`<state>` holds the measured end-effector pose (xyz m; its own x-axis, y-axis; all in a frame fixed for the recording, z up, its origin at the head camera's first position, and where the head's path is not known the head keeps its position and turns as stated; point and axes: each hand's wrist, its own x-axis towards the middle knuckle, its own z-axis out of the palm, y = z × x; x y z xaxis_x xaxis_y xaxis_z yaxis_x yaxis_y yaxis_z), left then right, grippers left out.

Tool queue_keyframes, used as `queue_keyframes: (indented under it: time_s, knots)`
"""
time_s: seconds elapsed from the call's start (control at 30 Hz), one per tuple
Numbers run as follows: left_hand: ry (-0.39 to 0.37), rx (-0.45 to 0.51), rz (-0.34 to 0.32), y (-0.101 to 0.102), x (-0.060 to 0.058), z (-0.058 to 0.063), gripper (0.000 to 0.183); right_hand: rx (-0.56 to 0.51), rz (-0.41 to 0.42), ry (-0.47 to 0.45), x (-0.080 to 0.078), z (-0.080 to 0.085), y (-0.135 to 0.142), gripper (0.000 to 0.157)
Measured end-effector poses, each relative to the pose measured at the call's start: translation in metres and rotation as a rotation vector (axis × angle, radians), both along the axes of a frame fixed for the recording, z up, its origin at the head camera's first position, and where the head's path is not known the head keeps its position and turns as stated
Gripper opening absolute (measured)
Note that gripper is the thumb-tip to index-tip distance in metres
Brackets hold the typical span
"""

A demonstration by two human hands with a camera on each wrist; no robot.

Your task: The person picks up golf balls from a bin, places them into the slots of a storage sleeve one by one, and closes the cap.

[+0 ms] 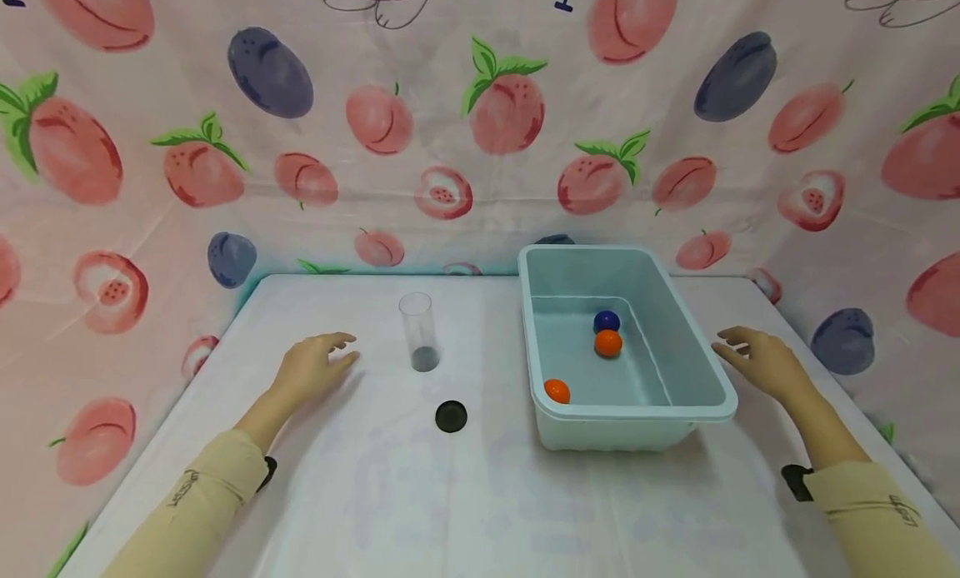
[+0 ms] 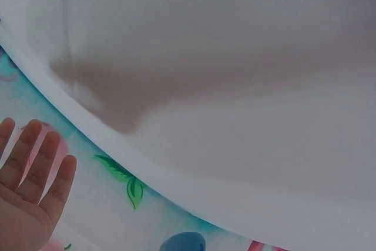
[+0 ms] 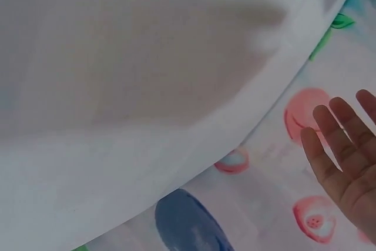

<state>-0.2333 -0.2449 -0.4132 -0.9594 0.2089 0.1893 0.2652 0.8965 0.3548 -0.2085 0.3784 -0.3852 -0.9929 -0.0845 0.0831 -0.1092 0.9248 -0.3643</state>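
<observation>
Left hand [image 1: 315,368]: grip released, near upright clear cylinder [image 1: 417,330] on white surface [image 1: 375,495] | Right hand [image 1: 767,366]: grip released, beside pale-blue bin [image 1: 633,413], whose wall separates it from two orange balls [image 1: 608,343], one dark-blue ball [image 1: 606,320] | black disc [image 1: 451,416] near cylinder

Fruit-print backdrop cloth [image 1: 517,182] bears dark "Ha" at top (cut off by frame edge), "H" top left. Left sleeve [image 1: 197,499], right sleeve [image 1: 873,511]: small dark lettering, illegible.
</observation>
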Motion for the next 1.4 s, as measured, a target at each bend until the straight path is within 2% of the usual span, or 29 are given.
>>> queue_keyframes:
  time_s: [0.27, 0.43, 0.53, 0.7, 0.83, 0.97, 1.2, 1.4]
  knots:
    - [-0.035, 0.121, -0.017, 0.010, -0.005, 0.001, 0.039, -0.128, -0.069, 0.069, 0.005, 0.010, -0.007, 0.044]
    - [-0.054, 0.258, -0.038, 0.017, -0.006, 0.005, 0.044, -0.204, -0.104, 0.040, 0.006, 0.019, -0.007, 0.049]
    - [-0.076, 0.328, -0.047, 0.020, -0.005, 0.007, 0.046, -0.297, -0.108, 0.027, 0.007, 0.026, -0.008, 0.050]
    - [-0.104, 0.394, -0.053, 0.024, -0.005, 0.010, 0.050, -0.486, -0.118, -0.003, 0.009, 0.039, -0.010, 0.054]
    - [-0.137, 0.475, -0.072, 0.028, -0.007, 0.012, 0.055, -0.572, -0.123, -0.019, 0.010, 0.052, -0.016, 0.056]
    - [-0.180, 0.558, -0.082, 0.037, -0.010, 0.015, 0.061, -0.633, -0.121, -0.001, 0.010, 0.064, -0.023, 0.045]
    - [-0.202, 0.604, -0.083, 0.050, -0.015, 0.017, 0.064, -0.737, -0.064, -0.005, 0.012, 0.075, -0.035, 0.008]
    - [-0.203, 0.657, -0.076, 0.060, -0.014, 0.014, 0.064, -0.730, -0.011, -0.050, 0.016, 0.082, -0.047, 0.011]
